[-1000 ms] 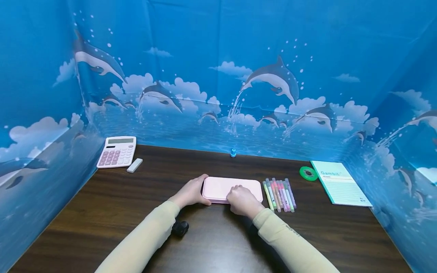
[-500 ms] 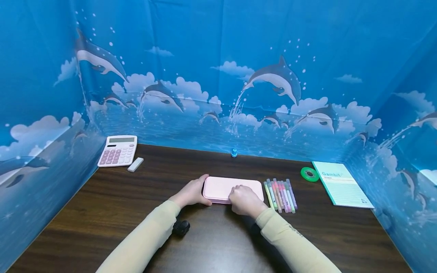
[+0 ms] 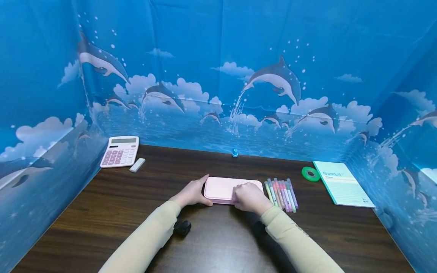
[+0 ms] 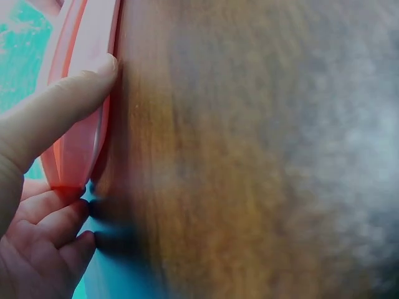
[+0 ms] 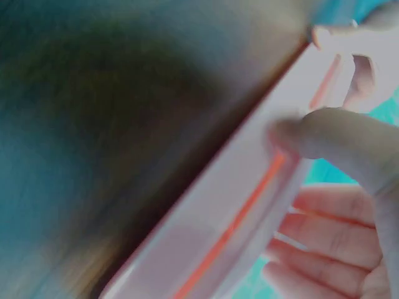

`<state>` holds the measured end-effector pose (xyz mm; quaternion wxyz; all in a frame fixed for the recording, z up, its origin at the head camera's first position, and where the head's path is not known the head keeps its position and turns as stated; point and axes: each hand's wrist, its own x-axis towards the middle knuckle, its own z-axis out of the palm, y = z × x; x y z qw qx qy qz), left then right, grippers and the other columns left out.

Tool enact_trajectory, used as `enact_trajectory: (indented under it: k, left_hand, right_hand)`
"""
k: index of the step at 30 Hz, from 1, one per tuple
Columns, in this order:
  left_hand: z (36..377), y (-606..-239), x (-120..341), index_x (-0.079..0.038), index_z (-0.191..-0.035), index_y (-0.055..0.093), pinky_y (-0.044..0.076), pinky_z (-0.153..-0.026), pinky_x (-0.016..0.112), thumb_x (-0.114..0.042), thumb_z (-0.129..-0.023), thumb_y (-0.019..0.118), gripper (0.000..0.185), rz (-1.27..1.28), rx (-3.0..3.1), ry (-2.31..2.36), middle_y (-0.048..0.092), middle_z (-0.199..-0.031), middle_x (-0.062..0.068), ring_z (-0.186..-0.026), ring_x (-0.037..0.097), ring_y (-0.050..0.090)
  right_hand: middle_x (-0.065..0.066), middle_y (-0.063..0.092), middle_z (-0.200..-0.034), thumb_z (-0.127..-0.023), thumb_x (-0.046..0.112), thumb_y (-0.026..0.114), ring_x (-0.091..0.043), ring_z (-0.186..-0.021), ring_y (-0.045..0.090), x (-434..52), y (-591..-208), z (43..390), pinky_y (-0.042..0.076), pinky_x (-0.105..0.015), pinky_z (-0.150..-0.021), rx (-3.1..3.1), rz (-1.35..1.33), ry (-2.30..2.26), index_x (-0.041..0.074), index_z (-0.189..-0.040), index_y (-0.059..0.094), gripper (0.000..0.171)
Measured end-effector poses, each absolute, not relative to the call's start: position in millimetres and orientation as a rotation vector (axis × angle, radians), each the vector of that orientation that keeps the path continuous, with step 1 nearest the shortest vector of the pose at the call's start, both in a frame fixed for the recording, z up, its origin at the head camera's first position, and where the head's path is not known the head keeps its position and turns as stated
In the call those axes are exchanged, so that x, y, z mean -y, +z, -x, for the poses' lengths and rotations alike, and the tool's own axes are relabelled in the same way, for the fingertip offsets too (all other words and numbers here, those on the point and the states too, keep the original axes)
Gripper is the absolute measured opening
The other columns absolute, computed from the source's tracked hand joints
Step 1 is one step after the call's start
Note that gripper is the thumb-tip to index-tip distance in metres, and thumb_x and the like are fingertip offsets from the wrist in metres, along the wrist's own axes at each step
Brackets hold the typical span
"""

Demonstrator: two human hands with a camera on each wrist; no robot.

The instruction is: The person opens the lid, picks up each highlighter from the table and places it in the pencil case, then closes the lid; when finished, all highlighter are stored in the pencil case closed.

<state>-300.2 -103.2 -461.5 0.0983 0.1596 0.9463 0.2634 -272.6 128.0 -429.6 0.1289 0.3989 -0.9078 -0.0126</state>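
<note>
Pink case [image 3: 223,188] lies flat on the dark wood counter [image 3: 136,212], lid down, roughly centre, near the front edge of the work area.

L hand [image 3: 192,193] is at the case's left end. Grip narrow: thumb along the near side, fingers round the far/left end, case pinched between. L wrist view shows the thumb tip pressed on the case's [image 4: 81,93] side at the seam, other fingers curled below it.

R hand [image 3: 250,197] sits over the right-front part of the case, fingers bent over the top. R wrist view, blurred, shows the thumb pressed on the case's [image 5: 237,205] side near the orange seam line, fingers on the other face, so grip is closed round the case edge. Can't tell whether the lid is lifted at all.

Just right of the case, close to the R hand: a row of pastel markers [image 3: 282,194] lying side by side. Further right, green tape roll [image 3: 310,174], then a teal notepad [image 3: 342,183]. Back left corner: pink calculator [image 3: 120,151] w/ a white eraser [image 3: 137,165] just beside it. Small blue cap-like item [image 3: 235,152] at the back edge, behind the case. Black wrist cam [image 3: 182,227] under the L forearm. Dolphin-print blue backdrop [image 3: 218,76] on three sides.
</note>
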Motion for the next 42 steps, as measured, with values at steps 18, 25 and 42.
enact_trajectory:
  k: [18, 25, 42]
  left_hand:
    - [292.1, -465.8, 110.0, -0.001, -0.149, 0.022, 0.038, -0.104, 0.045, -0.034, -0.064, 0.088, 0.113, -0.485, -2.787, 0.889, 0.048, -0.139, 0.019, -0.125, 0.031, 0.049]
    - [291.0, -465.0, 109.6, 0.001, -0.149, 0.021, 0.039, -0.103, 0.047, -0.034, -0.065, 0.088, 0.113, -0.523, -2.785, 0.91, 0.05, -0.137, 0.02, -0.123, 0.031, 0.051]
    - [292.5, -463.4, 107.6, -0.003, -0.151, 0.017, 0.038, -0.103, 0.044, -0.03, -0.063, 0.09, 0.118, -0.561, -2.799, 0.944, 0.045, -0.143, 0.016, -0.125, 0.029, 0.049]
  right_hand:
    - [0.009, 0.055, -0.057, -0.076, 0.043, 0.076, -0.005, -0.05, 0.041, -149.7, -417.4, 278.2, 0.04, -0.022, -0.051, 2.673, -0.904, 0.25, 0.014, -0.072, 0.068, 0.031]
    - [0.008, 0.058, -0.061, -0.072, 0.054, 0.076, -0.006, -0.052, 0.044, -161.0, -415.0, 282.7, 0.041, -0.023, -0.052, 2.675, -0.719, 0.29, 0.015, -0.073, 0.07, 0.04]
    - [-0.001, 0.068, -0.076, -0.082, 0.034, 0.075, -0.013, -0.065, 0.059, -192.5, -404.1, 290.0, 0.052, -0.034, -0.064, 2.709, -0.473, 0.511, 0.01, -0.087, 0.074, 0.025]
